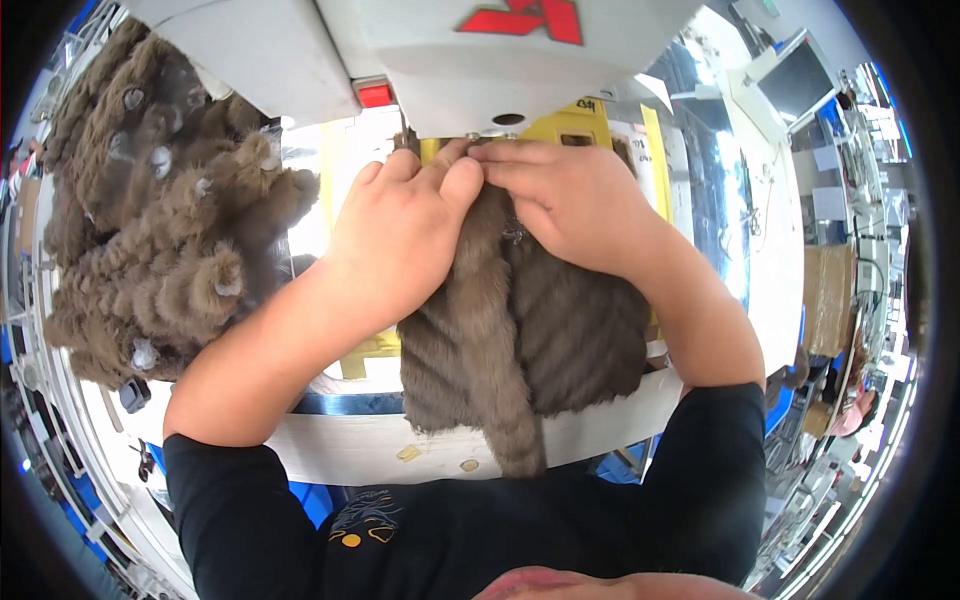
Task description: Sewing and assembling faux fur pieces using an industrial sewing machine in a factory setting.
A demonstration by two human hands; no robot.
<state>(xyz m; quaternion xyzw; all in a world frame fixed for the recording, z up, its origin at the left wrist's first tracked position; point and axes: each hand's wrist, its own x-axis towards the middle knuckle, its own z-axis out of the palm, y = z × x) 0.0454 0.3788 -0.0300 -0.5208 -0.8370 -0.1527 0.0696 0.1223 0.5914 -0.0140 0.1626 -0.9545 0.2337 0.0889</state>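
Observation:
A brown fur panel point(580, 330) with slanting ridges lies in front of me, its lower edge over the table's front edge. Along its middle runs a long, narrow fur strip point(480, 300). My left hand point(395, 225) is closed on the strip's upper end, fingers curled and thumb pressed in. From the other side my right hand point(580, 205) grips the upper part of the panel, fingers stretched toward the left thumb. Both sets of fingertips meet just below the head of a white machine point(450, 75), which partly hides what they pinch.
A heap of brown fur pieces point(150, 220) with pale tufts rises at the left. Yellow strips point(656, 165) mark the work surface. The white table edge point(340, 445) curves close to my body. Toward the right stand a screen point(797, 80) and a cardboard box point(828, 300).

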